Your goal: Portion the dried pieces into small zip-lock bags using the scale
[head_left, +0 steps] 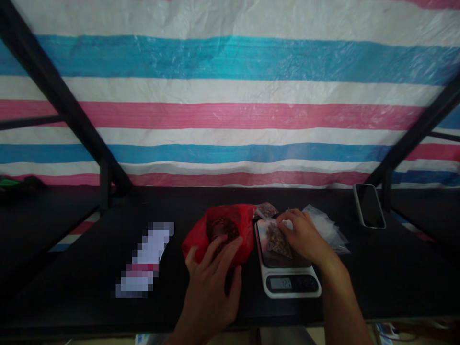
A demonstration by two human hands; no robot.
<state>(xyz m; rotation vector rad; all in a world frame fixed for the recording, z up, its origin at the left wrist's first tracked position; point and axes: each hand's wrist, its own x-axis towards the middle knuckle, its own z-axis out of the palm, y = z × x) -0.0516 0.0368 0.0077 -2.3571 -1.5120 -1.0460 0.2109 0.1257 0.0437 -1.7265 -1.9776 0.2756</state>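
My left hand (216, 282) rests at the near side of a red plastic bag (246, 225), fingers spread over its front edge. Dark reddish-brown dried pieces (223, 227) show in the bag's mouth. To the right, my right hand (299, 233) pinches the top of a small clear plastic bag (277, 243) partly filled with brown dried bits. That small bag lies on the metal plate of a white digital kitchen scale (266, 281). The scale's display is lit and seems to read about 12. Another small filled clear bag (266, 210) lies just behind the scale.
Several flat clear plastic bags (325, 227) are fanned out right of the scale. A phone (369, 206) lies at the back right of the black table (395, 278). On the left is a blurred-out pale strip (149, 258). Black frame bars and a striped sheet (230, 115) stand behind.
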